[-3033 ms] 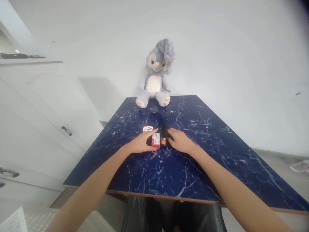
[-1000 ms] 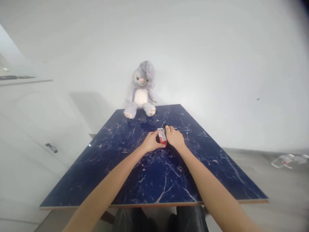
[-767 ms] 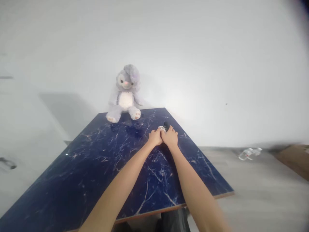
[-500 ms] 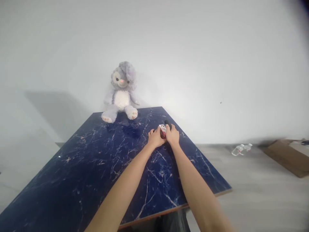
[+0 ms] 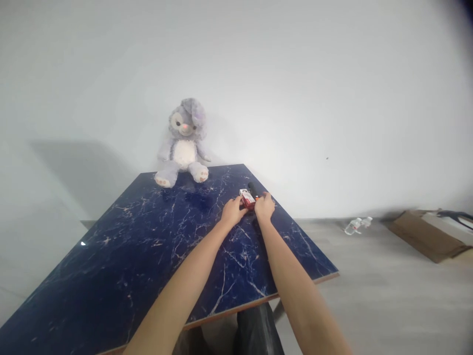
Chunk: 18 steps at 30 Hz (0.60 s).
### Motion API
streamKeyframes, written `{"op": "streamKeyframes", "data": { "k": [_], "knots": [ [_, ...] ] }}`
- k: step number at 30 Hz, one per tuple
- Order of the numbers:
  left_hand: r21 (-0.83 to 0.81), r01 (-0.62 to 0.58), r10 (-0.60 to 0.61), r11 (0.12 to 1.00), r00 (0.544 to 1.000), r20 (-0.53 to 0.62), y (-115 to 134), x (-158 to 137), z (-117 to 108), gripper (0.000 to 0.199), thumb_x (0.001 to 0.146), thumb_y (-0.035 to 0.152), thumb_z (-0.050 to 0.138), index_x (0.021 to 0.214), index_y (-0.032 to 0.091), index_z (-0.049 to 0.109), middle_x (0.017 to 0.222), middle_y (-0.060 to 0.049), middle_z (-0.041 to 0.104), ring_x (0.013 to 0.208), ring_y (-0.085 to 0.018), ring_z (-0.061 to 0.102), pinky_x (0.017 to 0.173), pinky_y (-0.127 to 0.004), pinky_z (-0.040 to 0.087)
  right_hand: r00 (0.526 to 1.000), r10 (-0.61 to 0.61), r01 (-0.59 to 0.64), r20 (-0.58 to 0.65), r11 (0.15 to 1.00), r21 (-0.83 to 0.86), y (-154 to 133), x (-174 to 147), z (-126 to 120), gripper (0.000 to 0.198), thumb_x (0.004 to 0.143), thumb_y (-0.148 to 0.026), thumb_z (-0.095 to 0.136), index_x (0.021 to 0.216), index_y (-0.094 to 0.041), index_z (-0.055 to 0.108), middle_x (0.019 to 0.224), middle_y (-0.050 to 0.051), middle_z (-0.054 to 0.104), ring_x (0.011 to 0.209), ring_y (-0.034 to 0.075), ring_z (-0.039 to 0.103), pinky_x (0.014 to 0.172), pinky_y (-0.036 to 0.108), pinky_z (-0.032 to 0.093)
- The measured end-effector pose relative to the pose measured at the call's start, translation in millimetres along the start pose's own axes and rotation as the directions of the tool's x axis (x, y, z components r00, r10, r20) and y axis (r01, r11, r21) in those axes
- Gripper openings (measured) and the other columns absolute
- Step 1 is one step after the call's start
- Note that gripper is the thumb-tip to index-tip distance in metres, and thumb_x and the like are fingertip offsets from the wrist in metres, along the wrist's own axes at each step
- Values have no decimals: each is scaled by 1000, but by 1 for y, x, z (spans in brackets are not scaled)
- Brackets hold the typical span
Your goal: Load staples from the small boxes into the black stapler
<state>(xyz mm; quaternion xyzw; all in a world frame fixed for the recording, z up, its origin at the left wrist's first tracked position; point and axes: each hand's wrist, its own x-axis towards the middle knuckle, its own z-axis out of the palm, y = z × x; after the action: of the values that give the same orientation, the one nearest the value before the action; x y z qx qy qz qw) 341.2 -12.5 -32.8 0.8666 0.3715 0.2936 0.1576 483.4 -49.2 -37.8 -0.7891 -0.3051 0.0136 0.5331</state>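
A small red and white box (image 5: 247,197), much like a cigarette pack, is on the blue marbled table near its far right edge. My left hand (image 5: 232,212) is closed on the box's left and near side, thumb and fingers against it. To the right of the box, my right hand (image 5: 264,206) has its fingers curled together. A small orange bit (image 5: 257,197) shows at its fingertips; the rest is hidden by the hand. Just beyond, a black cylindrical object (image 5: 252,188) lies beside the box, close to the right fingertips.
A grey and white plush toy (image 5: 184,148) sits at the table's (image 5: 155,246) back edge against the wall. On the floor to the right are clear plastic bottles (image 5: 357,225) and a cardboard box (image 5: 424,234). My leg (image 5: 256,330) shows below the near edge.
My hands have drawn slightly apart, showing more of the box and the black object. The orange bit has come into sight. The whole view has shifted a little.
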Motion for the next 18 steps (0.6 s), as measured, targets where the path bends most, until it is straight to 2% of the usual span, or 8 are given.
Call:
{"op": "streamKeyframes", "data": {
  "k": [5, 10, 14, 18],
  "knots": [
    [30, -23, 22, 999, 999, 29, 4, 1, -1, 32, 84, 35, 70, 114, 22, 68, 106, -7, 74, 103, -26, 64, 91, -34, 47, 998, -27, 28, 49, 999, -17, 0, 3, 1, 40, 87, -20, 35, 114, -13, 64, 111, 16, 69, 104, 28, 63, 94, 40, 43],
    [95, -18, 13, 995, 999, 48, 6, 0, -1, 34, 87, 42, 67, 115, 24, 69, 106, -8, 73, 102, -25, 64, 92, -34, 47, 994, -37, 35, 101, 999, 19, 2, 6, 0, 40, 87, -18, 35, 114, -16, 64, 111, 13, 69, 103, 25, 62, 93, 36, 43],
    [149, -13, 6, 989, 999, 50, 8, 0, 1, 29, 90, 39, 63, 115, 26, 70, 103, -7, 73, 100, -24, 63, 90, -33, 47, 993, -29, 23, 115, 999, 49, 2, 5, -1, 39, 88, -20, 35, 113, -16, 64, 108, 12, 70, 100, 24, 63, 92, 36, 43],
    [200, -17, 17, 980, 1000, 4, 9, 2, 3, 30, 88, 40, 64, 112, 24, 71, 97, -9, 71, 109, -27, 54, 91, -35, 46, 994, -28, 24, 107, 999, 45, 1, 3, 0, 38, 88, -18, 36, 114, -16, 65, 106, 12, 70, 99, 25, 63, 92, 36, 44]
  ]
}}
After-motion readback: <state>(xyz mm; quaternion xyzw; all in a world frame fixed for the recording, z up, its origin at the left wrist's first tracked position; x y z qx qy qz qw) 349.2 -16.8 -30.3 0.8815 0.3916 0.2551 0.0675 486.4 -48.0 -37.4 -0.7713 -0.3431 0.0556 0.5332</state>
